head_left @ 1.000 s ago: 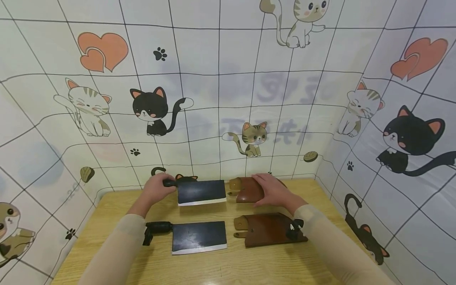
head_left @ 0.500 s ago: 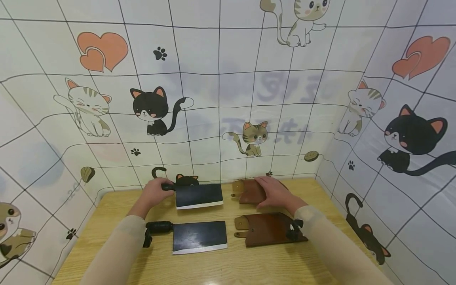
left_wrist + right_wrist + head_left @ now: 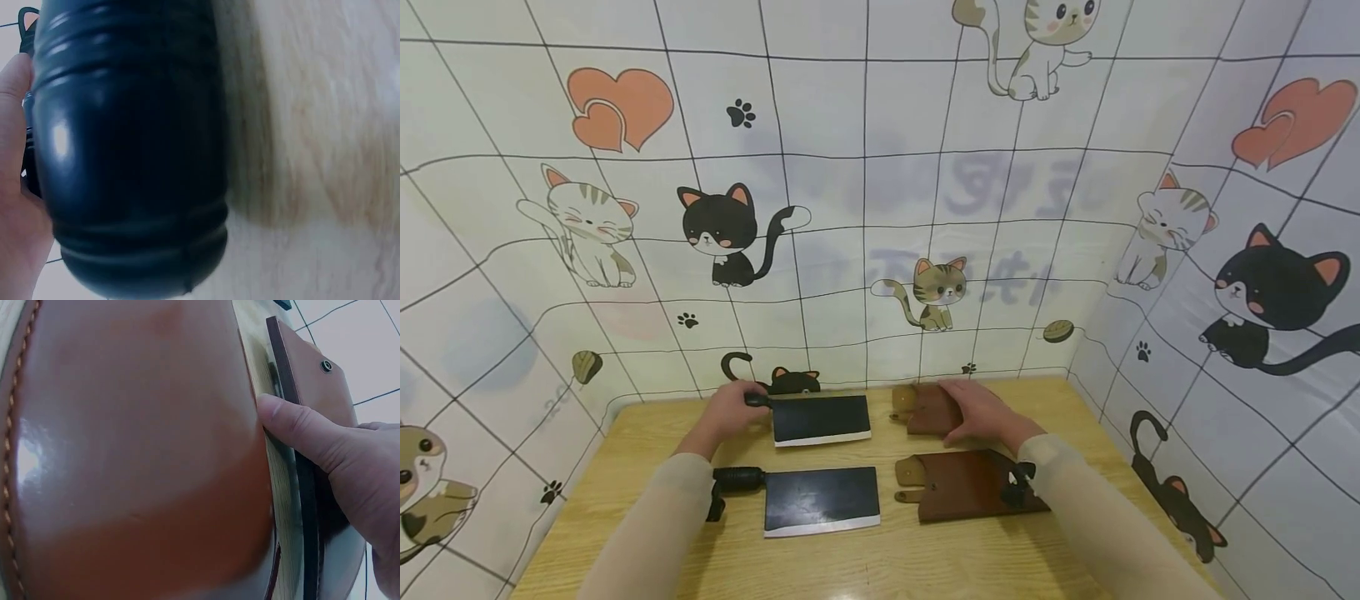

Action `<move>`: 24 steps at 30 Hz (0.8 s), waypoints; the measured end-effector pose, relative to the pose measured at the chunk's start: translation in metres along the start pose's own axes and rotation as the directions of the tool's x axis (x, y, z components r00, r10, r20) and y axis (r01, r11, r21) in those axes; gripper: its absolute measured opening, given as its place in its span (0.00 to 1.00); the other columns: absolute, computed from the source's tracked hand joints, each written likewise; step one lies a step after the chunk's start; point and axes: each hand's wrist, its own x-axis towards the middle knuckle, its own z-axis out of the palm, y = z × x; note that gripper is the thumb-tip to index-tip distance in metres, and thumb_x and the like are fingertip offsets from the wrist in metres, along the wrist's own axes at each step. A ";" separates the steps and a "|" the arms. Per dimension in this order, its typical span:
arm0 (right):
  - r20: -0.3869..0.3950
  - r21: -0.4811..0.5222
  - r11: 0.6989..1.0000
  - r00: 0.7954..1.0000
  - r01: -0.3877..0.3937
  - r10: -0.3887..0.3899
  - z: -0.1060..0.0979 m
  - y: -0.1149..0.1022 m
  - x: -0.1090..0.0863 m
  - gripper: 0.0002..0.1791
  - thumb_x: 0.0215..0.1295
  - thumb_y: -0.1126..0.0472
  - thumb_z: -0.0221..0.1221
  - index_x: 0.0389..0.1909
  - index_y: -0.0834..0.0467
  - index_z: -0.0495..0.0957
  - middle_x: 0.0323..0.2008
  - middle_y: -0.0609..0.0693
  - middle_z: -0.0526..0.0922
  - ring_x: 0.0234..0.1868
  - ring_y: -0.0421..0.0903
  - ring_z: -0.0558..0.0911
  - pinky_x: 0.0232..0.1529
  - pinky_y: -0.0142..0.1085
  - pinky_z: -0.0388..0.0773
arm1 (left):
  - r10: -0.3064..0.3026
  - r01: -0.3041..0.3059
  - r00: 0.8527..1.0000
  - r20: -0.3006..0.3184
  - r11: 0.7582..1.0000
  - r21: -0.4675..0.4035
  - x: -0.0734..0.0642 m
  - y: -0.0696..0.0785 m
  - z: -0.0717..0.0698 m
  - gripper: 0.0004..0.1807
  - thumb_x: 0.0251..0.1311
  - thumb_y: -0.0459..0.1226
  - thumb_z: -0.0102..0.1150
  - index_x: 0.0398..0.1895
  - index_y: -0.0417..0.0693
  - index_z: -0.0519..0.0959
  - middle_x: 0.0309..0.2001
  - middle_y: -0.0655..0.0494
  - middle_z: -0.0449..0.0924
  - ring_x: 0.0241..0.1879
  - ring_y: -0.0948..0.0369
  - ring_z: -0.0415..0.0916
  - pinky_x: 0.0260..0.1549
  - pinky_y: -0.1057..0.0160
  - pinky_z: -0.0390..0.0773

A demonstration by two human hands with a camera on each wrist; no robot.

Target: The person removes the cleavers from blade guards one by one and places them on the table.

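Note:
My left hand grips the black handle of the rear cleaver, whose dark, bright-edged blade points right, low over the table. At the back right, my right hand holds the rear brown leather sheath from its far end, the thumb at its near edge. A second cleaver lies in front, parallel to the first; its ridged black handle fills much of the left wrist view. To its right lies another leather sheath, its stitched edge showing in the right wrist view. Both sheaths' straps face the blades.
Everything is on a light wooden table. A white cloth wall with grid lines and cartoon cats stands behind it and along both sides. A small black wrist camera hangs from the right sleeve, over the front sheath.
The rear cleaver has come down and slightly nearer in my left hand. My right hand and the rear sheath have also sunk a little. The front cleaver and sheath lie unmoved.

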 end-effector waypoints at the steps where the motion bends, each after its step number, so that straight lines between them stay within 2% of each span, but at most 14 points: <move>1: 0.011 0.011 1.000 1.000 -0.005 0.004 0.000 0.000 0.000 0.69 0.48 0.36 0.86 0.83 0.65 0.63 0.79 0.65 0.71 0.78 0.67 0.70 0.76 0.64 0.66 | 0.002 -0.002 1.000 0.005 1.000 0.000 0.001 -0.001 0.001 0.19 0.65 0.43 0.75 0.56 0.44 0.89 0.56 0.43 0.87 0.52 0.47 0.82 0.54 0.44 0.82; 7: 0.049 0.045 0.999 0.998 0.026 -0.029 -0.002 0.001 0.000 0.68 0.50 0.40 0.86 0.83 0.70 0.62 0.79 0.71 0.68 0.78 0.70 0.68 0.75 0.65 0.67 | 0.029 -0.029 1.000 0.012 1.000 0.007 0.003 -0.003 0.005 0.17 0.63 0.42 0.76 0.53 0.44 0.90 0.54 0.42 0.87 0.53 0.46 0.83 0.55 0.42 0.81; 12: 0.102 0.057 0.998 0.995 0.003 -0.009 -0.004 0.002 0.002 0.68 0.53 0.39 0.84 0.84 0.69 0.60 0.80 0.70 0.66 0.80 0.70 0.66 0.77 0.65 0.64 | 0.039 -0.039 0.999 0.003 0.999 0.011 0.003 -0.005 0.006 0.16 0.65 0.40 0.75 0.53 0.44 0.89 0.55 0.41 0.87 0.55 0.44 0.82 0.57 0.40 0.81; 19: 0.146 0.039 0.999 0.989 -0.004 -0.002 -0.008 0.001 0.004 0.67 0.55 0.38 0.83 0.84 0.69 0.60 0.81 0.70 0.65 0.81 0.70 0.65 0.77 0.65 0.64 | 0.095 -0.095 0.995 0.010 0.995 0.039 0.003 -0.007 0.010 0.16 0.67 0.37 0.74 0.55 0.40 0.88 0.58 0.36 0.85 0.61 0.35 0.81 0.63 0.33 0.77; 24: 0.184 0.059 0.998 0.983 -0.009 -0.003 -0.011 -0.002 0.004 0.68 0.55 0.40 0.84 0.85 0.68 0.58 0.82 0.70 0.63 0.82 0.71 0.63 0.77 0.66 0.62 | 0.084 -0.086 0.996 0.029 0.994 0.062 0.001 -0.004 0.011 0.16 0.69 0.36 0.73 0.57 0.39 0.87 0.59 0.36 0.84 0.63 0.34 0.80 0.65 0.33 0.75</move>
